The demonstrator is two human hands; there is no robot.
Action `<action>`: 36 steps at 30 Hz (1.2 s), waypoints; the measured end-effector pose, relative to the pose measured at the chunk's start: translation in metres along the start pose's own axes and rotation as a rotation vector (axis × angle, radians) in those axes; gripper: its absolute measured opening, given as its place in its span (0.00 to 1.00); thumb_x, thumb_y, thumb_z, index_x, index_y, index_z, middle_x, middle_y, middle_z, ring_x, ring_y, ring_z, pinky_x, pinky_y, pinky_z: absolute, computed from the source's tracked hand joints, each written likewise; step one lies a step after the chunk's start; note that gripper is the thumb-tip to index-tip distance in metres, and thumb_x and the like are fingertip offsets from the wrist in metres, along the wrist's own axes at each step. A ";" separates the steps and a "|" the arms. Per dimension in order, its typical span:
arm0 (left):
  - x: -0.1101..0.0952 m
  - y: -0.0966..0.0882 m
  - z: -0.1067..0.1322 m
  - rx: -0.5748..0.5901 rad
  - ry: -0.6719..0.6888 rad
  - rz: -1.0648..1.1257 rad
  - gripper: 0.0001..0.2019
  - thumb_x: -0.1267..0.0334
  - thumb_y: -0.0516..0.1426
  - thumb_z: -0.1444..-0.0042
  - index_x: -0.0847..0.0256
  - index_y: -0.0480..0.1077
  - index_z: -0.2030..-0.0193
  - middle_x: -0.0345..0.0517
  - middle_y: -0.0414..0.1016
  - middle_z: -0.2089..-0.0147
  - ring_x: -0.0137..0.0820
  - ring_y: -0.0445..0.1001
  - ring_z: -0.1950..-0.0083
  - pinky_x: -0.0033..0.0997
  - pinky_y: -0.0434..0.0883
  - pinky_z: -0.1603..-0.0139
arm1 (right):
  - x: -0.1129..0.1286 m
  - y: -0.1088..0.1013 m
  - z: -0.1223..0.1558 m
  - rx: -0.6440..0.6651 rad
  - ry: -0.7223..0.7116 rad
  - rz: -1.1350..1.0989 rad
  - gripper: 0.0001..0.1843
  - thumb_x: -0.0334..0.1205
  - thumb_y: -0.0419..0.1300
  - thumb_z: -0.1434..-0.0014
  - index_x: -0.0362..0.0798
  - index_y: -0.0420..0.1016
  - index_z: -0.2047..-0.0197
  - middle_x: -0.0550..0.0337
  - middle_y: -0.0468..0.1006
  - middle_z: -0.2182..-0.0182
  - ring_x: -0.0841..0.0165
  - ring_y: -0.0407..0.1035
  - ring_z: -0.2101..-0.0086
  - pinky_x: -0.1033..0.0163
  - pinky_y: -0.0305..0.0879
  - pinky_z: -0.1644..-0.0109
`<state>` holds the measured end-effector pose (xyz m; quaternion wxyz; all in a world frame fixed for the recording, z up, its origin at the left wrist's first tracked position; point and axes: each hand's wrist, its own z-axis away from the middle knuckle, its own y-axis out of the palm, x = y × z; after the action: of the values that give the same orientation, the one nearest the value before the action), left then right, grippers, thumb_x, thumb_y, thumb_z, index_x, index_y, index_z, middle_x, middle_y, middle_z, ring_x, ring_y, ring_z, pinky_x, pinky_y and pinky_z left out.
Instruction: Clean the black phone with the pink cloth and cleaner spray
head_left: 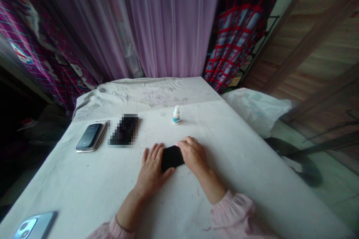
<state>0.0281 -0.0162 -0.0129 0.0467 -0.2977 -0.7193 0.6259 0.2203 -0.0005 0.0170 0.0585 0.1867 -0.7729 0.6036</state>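
A flat black smartphone (172,157), its dark face up, lies on the white cloth in front of me between both hands. My left hand (151,168) grips its left end, with the thumb along the near edge and the fingers at the far left side. The right end is held by my right hand (193,154), whose fingers curl over the far corner; part of that end is hidden. Beyond the phone stands a small white dropper bottle (176,116) with a blue label, upright and apart from my hands.
To the left, a dark phone (89,136) rests on another flat pale item. A blurred-out black object (123,130) lies beside them. A blue-silver phone (36,226) is at the near left corner. Purple curtains (174,22) hang behind the table; a white plastic bag (255,110) is at right.
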 end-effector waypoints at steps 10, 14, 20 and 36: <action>-0.001 -0.001 -0.001 0.003 -0.001 0.004 0.33 0.49 0.57 0.42 0.64 0.55 0.34 0.60 0.60 0.33 0.49 0.54 0.30 0.60 0.47 0.32 | -0.016 -0.008 0.005 -0.056 0.143 0.067 0.13 0.36 0.53 0.35 0.53 0.80 0.57 0.56 0.77 0.61 0.66 0.68 0.61 0.64 0.61 0.60; -0.001 -0.001 -0.001 0.003 0.004 0.003 0.33 0.48 0.56 0.42 0.64 0.56 0.35 0.61 0.61 0.33 0.50 0.54 0.30 0.61 0.47 0.33 | 0.016 0.002 0.004 -0.013 0.012 0.045 0.13 0.36 0.53 0.34 0.54 0.80 0.58 0.57 0.77 0.62 0.66 0.68 0.60 0.64 0.61 0.58; -0.001 -0.001 -0.001 -0.008 0.009 0.009 0.33 0.48 0.56 0.42 0.62 0.56 0.34 0.60 0.61 0.33 0.50 0.55 0.31 0.61 0.48 0.33 | 0.006 0.002 0.003 -0.015 0.018 0.009 0.13 0.37 0.53 0.34 0.55 0.80 0.57 0.57 0.77 0.61 0.67 0.68 0.60 0.65 0.61 0.58; -0.001 0.000 -0.001 -0.005 -0.005 0.017 0.33 0.48 0.58 0.43 0.61 0.57 0.35 0.60 0.62 0.34 0.50 0.55 0.31 0.61 0.48 0.33 | 0.023 0.006 0.004 0.016 -0.018 0.009 0.13 0.37 0.53 0.34 0.55 0.79 0.56 0.57 0.77 0.61 0.66 0.68 0.59 0.65 0.61 0.58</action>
<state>0.0295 -0.0159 -0.0128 0.0391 -0.3025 -0.7185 0.6251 0.1972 -0.0082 0.0183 0.0474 0.1893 -0.7692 0.6085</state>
